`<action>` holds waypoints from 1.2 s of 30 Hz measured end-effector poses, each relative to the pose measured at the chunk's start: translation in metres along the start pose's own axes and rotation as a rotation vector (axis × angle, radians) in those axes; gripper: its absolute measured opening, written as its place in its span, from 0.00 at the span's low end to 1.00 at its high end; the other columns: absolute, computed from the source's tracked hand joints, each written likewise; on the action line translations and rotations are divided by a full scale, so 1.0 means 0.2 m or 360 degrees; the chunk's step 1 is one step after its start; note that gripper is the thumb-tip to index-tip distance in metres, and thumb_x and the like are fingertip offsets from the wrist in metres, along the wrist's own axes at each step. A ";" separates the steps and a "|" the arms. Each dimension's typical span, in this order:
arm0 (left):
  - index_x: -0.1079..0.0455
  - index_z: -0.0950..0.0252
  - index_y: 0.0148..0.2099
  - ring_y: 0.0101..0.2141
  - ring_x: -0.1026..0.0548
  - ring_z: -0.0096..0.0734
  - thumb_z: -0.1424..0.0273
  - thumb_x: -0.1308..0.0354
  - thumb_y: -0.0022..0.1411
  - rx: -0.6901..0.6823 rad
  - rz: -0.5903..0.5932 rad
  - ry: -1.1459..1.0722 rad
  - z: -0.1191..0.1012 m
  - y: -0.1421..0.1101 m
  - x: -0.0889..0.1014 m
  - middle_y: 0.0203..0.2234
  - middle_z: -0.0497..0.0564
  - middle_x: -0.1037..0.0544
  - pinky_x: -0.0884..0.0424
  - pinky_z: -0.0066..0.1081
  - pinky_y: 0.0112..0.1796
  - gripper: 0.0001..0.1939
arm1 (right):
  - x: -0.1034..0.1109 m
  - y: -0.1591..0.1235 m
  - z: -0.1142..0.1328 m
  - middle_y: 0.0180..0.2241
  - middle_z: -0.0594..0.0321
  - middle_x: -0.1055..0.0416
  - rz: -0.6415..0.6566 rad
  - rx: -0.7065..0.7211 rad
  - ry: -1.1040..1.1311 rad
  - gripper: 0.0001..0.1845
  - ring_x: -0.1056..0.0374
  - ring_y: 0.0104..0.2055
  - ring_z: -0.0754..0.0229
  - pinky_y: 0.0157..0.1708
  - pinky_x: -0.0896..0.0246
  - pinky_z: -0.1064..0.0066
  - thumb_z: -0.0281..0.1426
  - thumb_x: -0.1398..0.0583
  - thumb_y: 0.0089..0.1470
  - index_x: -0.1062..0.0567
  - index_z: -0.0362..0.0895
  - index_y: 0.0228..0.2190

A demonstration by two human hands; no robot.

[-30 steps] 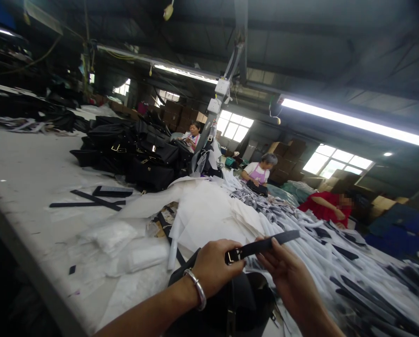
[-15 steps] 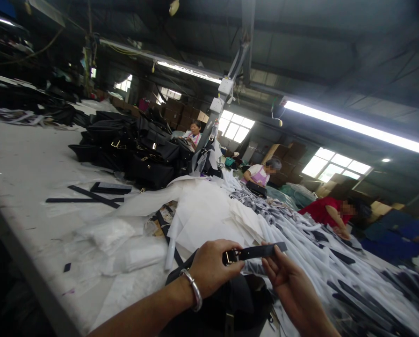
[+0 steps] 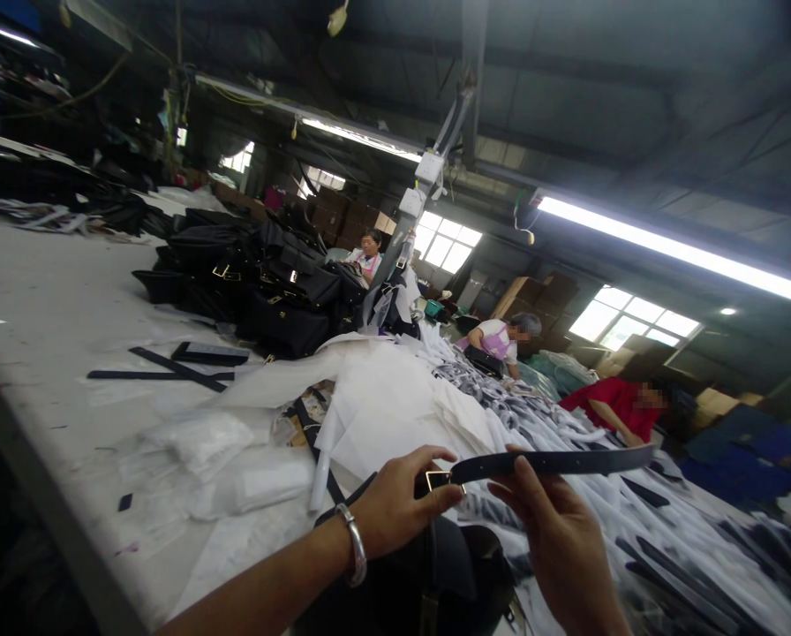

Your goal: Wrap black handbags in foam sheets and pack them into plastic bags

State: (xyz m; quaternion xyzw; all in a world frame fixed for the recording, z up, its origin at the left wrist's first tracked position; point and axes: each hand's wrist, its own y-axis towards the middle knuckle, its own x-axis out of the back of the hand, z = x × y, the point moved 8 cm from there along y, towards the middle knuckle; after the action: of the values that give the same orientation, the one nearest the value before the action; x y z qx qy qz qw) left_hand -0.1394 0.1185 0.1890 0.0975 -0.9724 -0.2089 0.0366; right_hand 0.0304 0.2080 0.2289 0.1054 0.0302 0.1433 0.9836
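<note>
My left hand [image 3: 402,495], with a silver bangle at the wrist, is closed with thumb and fingertips about a gold-coloured buckle [image 3: 439,480]. A black strap [image 3: 587,460] with small holes runs rightward from the buckle. My right hand [image 3: 554,521] pinches this strap between thumb and fingers, and its tip sticks out well past the hand. Beneath both hands stands a black handbag [image 3: 402,583], partly covered by my left forearm. A gold-toned fitting shows on its front. How the strap joins the bag is hidden.
White tissue sheets [image 3: 395,397] and plastic packets [image 3: 269,477] lie ahead. Many wrapped straps [image 3: 568,442] cover the right side. A pile of black bags [image 3: 263,283] and loose black strips [image 3: 177,367] are at left. Several people work beyond, one in red [image 3: 613,406].
A much longer length of strap now reaches out right of the buckle, past my right hand. The buckle's frame has tilted and shows more clearly. My left hand has barely moved.
</note>
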 end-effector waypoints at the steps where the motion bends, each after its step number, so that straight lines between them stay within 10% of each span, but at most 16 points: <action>1: 0.30 0.64 0.53 0.33 0.26 0.31 0.52 0.45 0.64 0.0029 0.0024 -0.0123 0.02 0.00 -0.01 0.34 0.49 0.23 0.32 0.28 0.36 0.23 | -0.01 -0.01 0.03 0.36 0.60 0.19 0.0016 0.0044 -0.0145 0.22 0.22 0.35 0.57 0.38 0.24 0.71 0.43 0.30 0.47 0.20 0.42 0.39; 11: 0.31 0.68 0.45 0.30 0.27 0.29 0.54 0.39 0.60 0.0167 -0.0024 -0.0504 0.12 0.03 -0.01 0.32 0.51 0.25 0.30 0.28 0.32 0.22 | -0.19 -0.03 0.15 0.34 0.58 0.19 0.0420 0.0412 -0.0960 0.20 0.22 0.36 0.51 0.35 0.27 0.68 0.45 0.36 0.53 0.20 0.46 0.43; 25: 0.28 0.70 0.38 0.24 0.30 0.25 0.55 0.32 0.50 0.0368 -0.0019 -0.0572 0.10 0.03 0.00 0.26 0.49 0.24 0.34 0.27 0.27 0.23 | -0.24 -0.02 0.18 0.34 0.58 0.19 0.0458 0.0403 -0.0974 0.21 0.22 0.30 0.52 0.29 0.26 0.68 0.45 0.38 0.54 0.22 0.44 0.44; 36: 0.32 0.67 0.30 0.19 0.33 0.23 0.62 0.25 0.35 0.0384 -0.0026 -0.0578 0.14 0.09 -0.01 0.17 0.42 0.30 0.38 0.26 0.23 0.24 | -0.48 -0.20 0.19 0.34 0.59 0.19 0.0839 0.1204 -0.1842 0.16 0.23 0.31 0.53 0.29 0.32 0.70 0.31 0.46 0.61 0.23 0.51 0.47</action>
State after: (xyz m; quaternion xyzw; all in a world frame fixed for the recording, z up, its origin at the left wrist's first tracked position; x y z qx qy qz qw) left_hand -0.1443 0.1462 0.1700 0.0699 -0.9801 -0.1054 -0.1529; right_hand -0.0471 0.1358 0.2597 0.4996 -0.4723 0.2760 0.6717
